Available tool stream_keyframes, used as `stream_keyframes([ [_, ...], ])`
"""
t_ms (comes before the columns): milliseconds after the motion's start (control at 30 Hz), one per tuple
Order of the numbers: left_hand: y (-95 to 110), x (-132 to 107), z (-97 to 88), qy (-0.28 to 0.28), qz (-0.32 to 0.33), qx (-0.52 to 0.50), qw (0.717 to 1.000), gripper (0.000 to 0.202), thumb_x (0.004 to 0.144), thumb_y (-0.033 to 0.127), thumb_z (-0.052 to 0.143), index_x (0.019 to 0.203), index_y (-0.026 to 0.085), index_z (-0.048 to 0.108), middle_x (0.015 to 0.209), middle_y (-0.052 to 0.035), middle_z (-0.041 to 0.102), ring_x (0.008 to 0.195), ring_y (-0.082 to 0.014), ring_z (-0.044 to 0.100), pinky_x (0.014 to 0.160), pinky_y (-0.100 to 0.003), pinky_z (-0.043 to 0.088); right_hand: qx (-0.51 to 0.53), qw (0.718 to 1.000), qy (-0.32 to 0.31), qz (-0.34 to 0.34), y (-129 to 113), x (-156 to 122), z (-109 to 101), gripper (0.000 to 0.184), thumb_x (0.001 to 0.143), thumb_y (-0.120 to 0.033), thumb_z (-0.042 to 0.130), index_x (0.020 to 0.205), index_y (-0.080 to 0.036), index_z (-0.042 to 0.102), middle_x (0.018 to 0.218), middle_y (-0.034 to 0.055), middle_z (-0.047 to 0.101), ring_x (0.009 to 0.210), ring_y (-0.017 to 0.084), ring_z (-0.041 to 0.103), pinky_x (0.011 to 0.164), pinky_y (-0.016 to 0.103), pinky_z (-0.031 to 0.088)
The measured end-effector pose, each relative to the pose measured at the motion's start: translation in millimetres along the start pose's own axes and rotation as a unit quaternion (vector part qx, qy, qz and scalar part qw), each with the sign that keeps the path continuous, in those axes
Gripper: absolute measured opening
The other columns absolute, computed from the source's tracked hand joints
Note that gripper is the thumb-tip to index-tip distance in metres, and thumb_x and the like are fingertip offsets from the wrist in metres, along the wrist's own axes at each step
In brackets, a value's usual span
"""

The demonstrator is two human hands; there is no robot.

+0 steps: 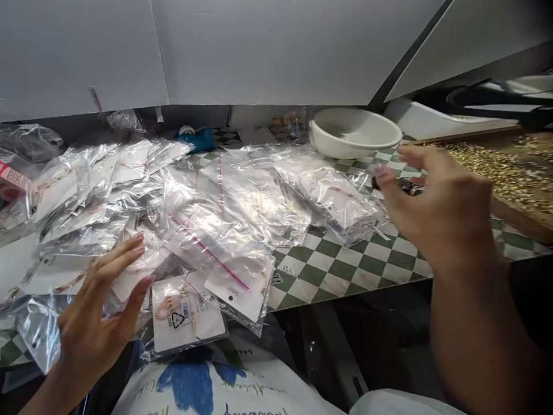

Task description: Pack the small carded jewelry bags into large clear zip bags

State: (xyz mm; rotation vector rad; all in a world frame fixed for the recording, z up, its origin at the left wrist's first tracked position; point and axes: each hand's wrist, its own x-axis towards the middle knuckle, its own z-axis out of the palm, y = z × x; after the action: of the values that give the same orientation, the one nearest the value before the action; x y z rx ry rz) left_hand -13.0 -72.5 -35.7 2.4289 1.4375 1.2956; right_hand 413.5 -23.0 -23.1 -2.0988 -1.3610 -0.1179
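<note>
Clear plastic packets holding white cards with gold-coloured jewellery [190, 317] lie in a heap over the left and middle of the table. My left hand [97, 314] is over the heap's front left, fingers stretched and apart, holding nothing. To its right, a packet with a pink seal line [211, 253] overlaps others at the table's front edge. My right hand [436, 196] is raised above the right side, blurred, with thumb and forefinger apart. A small dark object [406, 185] shows between them, seemingly behind the hand; its kind is unclear.
A white bowl [354, 132] stands at the back. A wooden tray [514, 216] of small gold-coloured pieces [505, 173] sits at the right. A blue item [196, 140] lies behind the packets. The green-and-white checked table [337, 259] ends near my lap.
</note>
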Motion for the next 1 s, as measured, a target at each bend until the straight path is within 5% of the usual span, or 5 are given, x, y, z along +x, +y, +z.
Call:
stream_keyframes([
  [200, 44.6, 9.5, 15.1, -0.147, -0.171, -0.315, 0.922, 0.045, 0.094, 0.014, 0.071, 0.136, 0.030, 0.061, 0.134, -0.0046, 0.070, 0.101, -0.0179, 0.075, 0.091, -0.031, 0.064, 0.477, 0.782, -0.327, -0.233, -66.7, -39.4, -11.2, 0.065, 0.109, -0.055, -0.001, 0.146, -0.044, 0.051, 0.143, -0.0050, 0.066, 0.131, 0.018, 0.065, 0.098, 0.044, 0.060],
  [400, 74.8, 14.9, 50.3, -0.184, -0.264, -0.521, 0.790, 0.087, 0.083, 0.011, 0.084, 0.151, 0.041, 0.037, 0.157, -0.0062, 0.052, 0.112, -0.0194, 0.071, 0.089, -0.031, 0.064, 0.376, 0.758, -0.394, -0.358, -130.3, -78.4, 12.1, 0.071, 0.106, -0.011, 0.025, 0.169, -0.030, -0.001, 0.149, 0.0077, 0.062, 0.128, 0.018, 0.067, 0.096, 0.037, 0.062],
  [567, 76.8, 27.0, 58.9, -0.195, -0.318, -0.585, 0.721, 0.055, 0.081, 0.009, 0.085, 0.129, 0.027, 0.067, 0.127, -0.0048, 0.074, 0.119, -0.0229, 0.072, 0.100, -0.033, 0.062, 0.401, 0.765, -0.378, -0.334, -151.8, -89.5, 22.1, 0.082, 0.098, 0.003, 0.013, 0.168, -0.031, -0.014, 0.156, 0.0074, 0.055, 0.130, 0.018, 0.066, 0.099, 0.040, 0.063],
  [833, 64.5, 36.0, 51.8, -0.151, -0.427, -0.570, 0.686, 0.013, 0.073, 0.016, 0.093, 0.081, 0.018, 0.081, 0.076, -0.0008, 0.077, 0.068, -0.0120, 0.073, 0.070, -0.019, 0.062, 0.462, 0.775, -0.333, -0.272, -139.3, -62.0, 23.1, 0.062, 0.108, -0.012, 0.008, 0.165, -0.031, 0.023, 0.140, 0.0069, 0.067, 0.125, 0.016, 0.068, 0.093, 0.037, 0.064],
  [1000, 61.0, 37.7, 45.3, -0.079, -0.428, -0.554, 0.710, 0.008, 0.081, 0.020, 0.088, 0.081, 0.021, 0.081, 0.078, 0.0013, 0.077, 0.070, -0.0089, 0.072, 0.067, -0.013, 0.060, 0.519, 0.714, -0.370, -0.290, -124.6, -43.2, 13.6, 0.040, 0.110, -0.046, 0.034, 0.120, -0.024, 0.066, 0.103, 0.0058, 0.075, 0.094, 0.017, 0.073, 0.081, 0.034, 0.064],
])
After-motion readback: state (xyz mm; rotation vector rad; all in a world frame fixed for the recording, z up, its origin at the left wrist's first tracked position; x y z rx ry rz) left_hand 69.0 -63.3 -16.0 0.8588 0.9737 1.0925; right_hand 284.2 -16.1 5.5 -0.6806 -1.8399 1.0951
